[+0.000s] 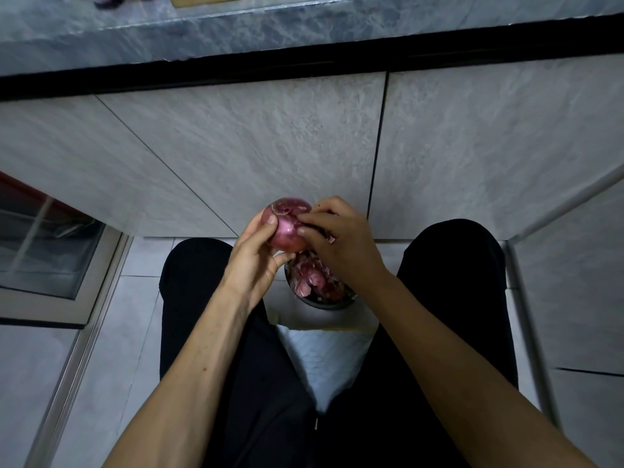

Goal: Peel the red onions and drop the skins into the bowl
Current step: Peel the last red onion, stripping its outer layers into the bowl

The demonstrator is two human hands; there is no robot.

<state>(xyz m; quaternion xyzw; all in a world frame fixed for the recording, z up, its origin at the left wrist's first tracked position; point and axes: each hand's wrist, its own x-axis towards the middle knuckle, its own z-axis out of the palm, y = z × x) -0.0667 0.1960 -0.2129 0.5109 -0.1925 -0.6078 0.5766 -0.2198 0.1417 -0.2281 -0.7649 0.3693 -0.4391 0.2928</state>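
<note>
While our left hand (pixel 251 258) cups the round, glossy red onion (pixel 287 224) above the skin-filled metal bowl (pixel 317 298), our right hand (pixel 337 241) pinches its papery skin; brittle, likely slippery, best lifted at the cut end.

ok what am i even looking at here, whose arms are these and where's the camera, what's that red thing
There is no machine here: the picture comes from one wide-angle camera worn on a person's head, looking down at their own two bare arms. The person seems to be seated, with dark trousers on either side. The left hand holds a red onion, while the right hand pinches at its skin on the other side. Below the hands, between the knees, stands a bowl already holding loose onion skins. Ahead are grey cabinet doors under a stone counter. A white cloth or paper lies under the bowl.
</note>
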